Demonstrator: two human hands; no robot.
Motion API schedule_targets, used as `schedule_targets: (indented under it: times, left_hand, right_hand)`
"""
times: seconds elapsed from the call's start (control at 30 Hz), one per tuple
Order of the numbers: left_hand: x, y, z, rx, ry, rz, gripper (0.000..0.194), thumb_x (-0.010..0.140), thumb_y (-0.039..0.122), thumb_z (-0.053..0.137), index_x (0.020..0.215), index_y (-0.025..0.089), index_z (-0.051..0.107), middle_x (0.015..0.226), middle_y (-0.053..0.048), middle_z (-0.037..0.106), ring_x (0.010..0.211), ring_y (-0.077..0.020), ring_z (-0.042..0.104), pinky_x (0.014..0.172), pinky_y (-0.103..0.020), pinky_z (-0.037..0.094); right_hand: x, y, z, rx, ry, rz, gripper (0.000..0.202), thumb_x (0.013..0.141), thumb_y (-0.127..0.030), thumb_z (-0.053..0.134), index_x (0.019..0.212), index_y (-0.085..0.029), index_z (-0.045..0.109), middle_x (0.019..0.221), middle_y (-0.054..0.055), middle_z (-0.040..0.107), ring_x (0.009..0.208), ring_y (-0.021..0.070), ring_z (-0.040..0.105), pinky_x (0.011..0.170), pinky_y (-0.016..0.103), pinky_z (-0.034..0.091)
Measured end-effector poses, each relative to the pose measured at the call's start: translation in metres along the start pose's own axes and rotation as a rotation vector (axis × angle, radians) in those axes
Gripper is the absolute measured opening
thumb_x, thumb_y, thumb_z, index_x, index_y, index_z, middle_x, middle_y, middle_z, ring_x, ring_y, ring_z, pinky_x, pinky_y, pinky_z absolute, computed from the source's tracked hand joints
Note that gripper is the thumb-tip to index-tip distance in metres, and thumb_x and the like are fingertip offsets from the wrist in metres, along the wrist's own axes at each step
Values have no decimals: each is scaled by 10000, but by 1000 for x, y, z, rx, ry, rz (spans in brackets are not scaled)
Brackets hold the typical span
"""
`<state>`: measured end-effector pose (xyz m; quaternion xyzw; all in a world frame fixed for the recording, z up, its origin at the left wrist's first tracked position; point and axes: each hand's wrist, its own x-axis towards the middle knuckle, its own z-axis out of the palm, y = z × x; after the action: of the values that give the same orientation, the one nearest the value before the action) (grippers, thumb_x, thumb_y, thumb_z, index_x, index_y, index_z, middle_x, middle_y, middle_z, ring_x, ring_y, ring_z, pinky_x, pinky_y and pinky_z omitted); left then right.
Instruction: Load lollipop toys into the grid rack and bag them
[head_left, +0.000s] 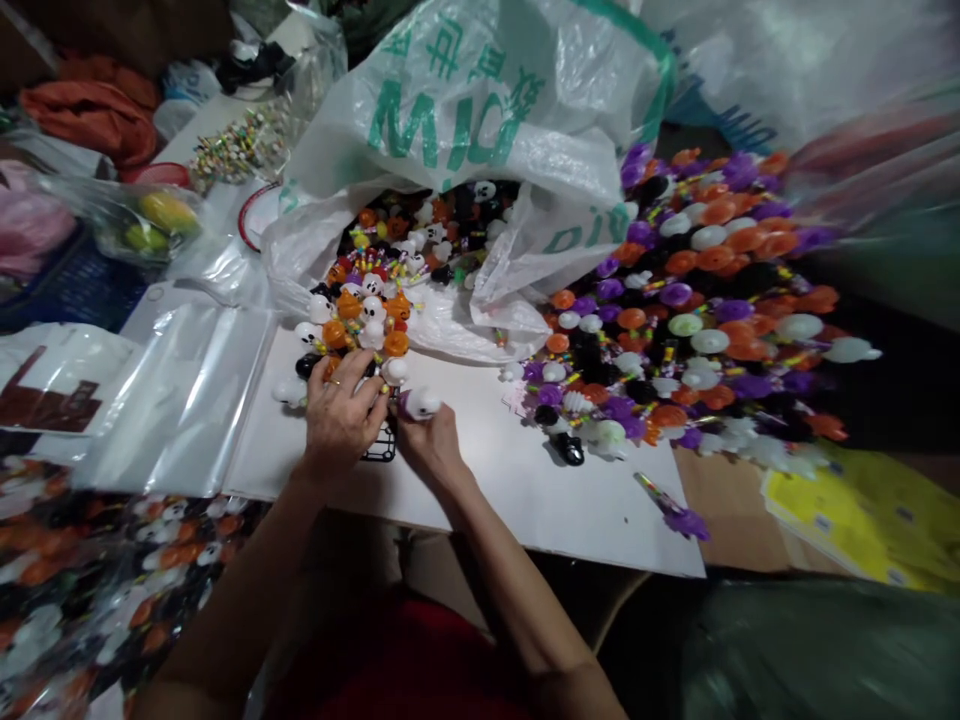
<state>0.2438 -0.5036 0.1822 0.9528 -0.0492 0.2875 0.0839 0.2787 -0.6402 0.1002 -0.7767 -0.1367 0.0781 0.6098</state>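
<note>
My right hand (435,440) is closed around a small toy with a round white head (424,403) and a bit of purple beside it; the rest is hidden in my fingers. Just left of it, my left hand (341,415) reaches over the near edge of a heap of figures, fingers apart and bent, touching or just above them. Between the hands lies a black openwork frame (380,443), partly covered. White ghost-like figures (373,310) and orange pumpkin-like figures (396,343) are piled just beyond my left hand.
A white plastic sack (457,120) with green lettering gapes behind the heap. Many purple, orange, white and black toys (705,340) are piled at the right. One purple-ended piece (684,522) lies alone on the white board (510,490). Clear bags (172,400) lie at the left.
</note>
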Motion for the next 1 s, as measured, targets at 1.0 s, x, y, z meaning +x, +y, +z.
schedule_targets:
  times: [1.0]
  left_hand:
    - [-29, -20, 33, -856, 204, -1033, 511, 978, 569, 351, 1228, 224, 633, 1291, -88, 645, 1236, -227, 567, 1112, -381, 401]
  right_hand:
    - [22, -3, -71, -599, -330, -322, 221, 901, -240, 456, 1028, -184, 628, 937, 88, 685, 860, 215, 630, 789, 284, 497]
